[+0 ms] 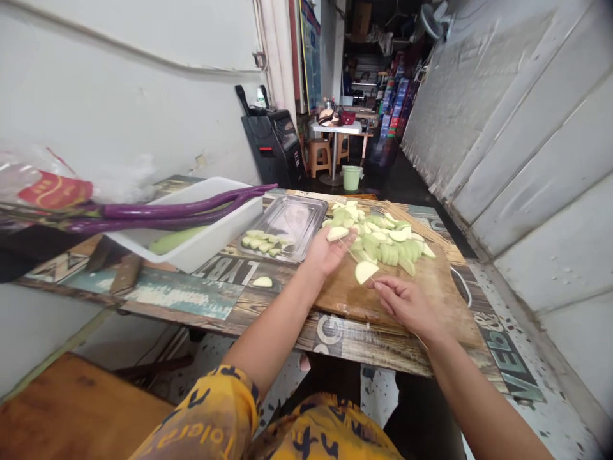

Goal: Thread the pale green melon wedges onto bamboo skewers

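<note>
My left hand (pixel 327 251) pinches a pale vegetable slice (pixel 337 233) at the tip of a thin wooden skewer (pixel 352 253). My right hand (pixel 405 301) grips the skewer lower down, and another slice (pixel 364 271) is threaded on it just above my fingers. Both hands hover over a wooden cutting board (pixel 431 281). A heap of light green slices (pixel 383 236) lies on the board beyond my hands.
A metal tray (pixel 292 220) with a few slices sits left of the board. A white tub (pixel 201 239) holds long purple eggplants (pixel 167 211). One loose slice (pixel 262 281) lies on the patterned table (pixel 191 294). A knife (pixel 125 273) lies at the left.
</note>
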Available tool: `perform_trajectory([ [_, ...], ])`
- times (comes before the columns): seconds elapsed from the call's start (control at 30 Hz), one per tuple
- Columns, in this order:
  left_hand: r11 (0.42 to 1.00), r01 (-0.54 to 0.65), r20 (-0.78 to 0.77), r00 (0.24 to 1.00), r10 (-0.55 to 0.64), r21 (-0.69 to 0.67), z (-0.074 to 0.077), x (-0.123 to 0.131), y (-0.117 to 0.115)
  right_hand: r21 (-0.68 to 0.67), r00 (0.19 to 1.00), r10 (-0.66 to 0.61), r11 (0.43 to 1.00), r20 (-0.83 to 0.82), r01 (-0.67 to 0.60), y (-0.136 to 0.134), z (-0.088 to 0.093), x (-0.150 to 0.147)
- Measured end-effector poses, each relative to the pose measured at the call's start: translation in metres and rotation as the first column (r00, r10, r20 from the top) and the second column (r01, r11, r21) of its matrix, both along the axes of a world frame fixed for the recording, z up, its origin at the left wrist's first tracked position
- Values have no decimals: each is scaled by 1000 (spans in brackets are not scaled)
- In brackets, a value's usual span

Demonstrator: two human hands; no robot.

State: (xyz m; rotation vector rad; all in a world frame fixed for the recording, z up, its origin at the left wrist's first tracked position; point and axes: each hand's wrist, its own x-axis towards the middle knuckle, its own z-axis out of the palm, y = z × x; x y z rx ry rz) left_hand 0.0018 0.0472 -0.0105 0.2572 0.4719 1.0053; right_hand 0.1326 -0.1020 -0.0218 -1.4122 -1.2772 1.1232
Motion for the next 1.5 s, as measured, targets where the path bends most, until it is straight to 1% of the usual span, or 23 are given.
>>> perform_trajectory([
  [0.2, 998, -50, -41, 998, 51, 37, -1, -1, -1, 2, 1000, -29, 1000, 8, 29, 0, -1, -2],
  [0.37, 996, -60, -62, 996, 64, 63, -1, -1, -1, 8, 999, -51, 999, 17, 51, 1, -3, -2],
  [0.73, 995, -61, -95, 993, 68, 78, 1, 1, -3, 2, 999, -48, 999, -1, 48, 1, -6, -1],
  [1.0, 982, -73, -140, 985, 98, 173, -3, 5, -7, -17, 998, -36, 999, -53, 35, 3, -9, -1],
  [1.1, 977, -82, -156, 981, 113, 196, -4, 9, -11, -44, 994, -24, 999, -106, 19, 4, -11, -1],
  [1.17, 976, -72, -173, 979, 108, 205, -4, 11, -14, -74, 985, -17, 997, -172, 4, 5, -12, -2],
  [1.37, 965, -29, -175, 981, 77, 260, -6, 14, -18, -138, 915, 16, 987, -404, -78, 8, -12, -7],
  [1.43, 964, -26, -170, 983, 73, 264, -6, 13, -17, -144, 892, 16, 985, -453, -91, 8, -12, -8],
  [1.5, 966, -24, -169, 983, 69, 258, -7, 13, -17, -143, 884, 5, 986, -467, -81, 8, -12, -9],
])
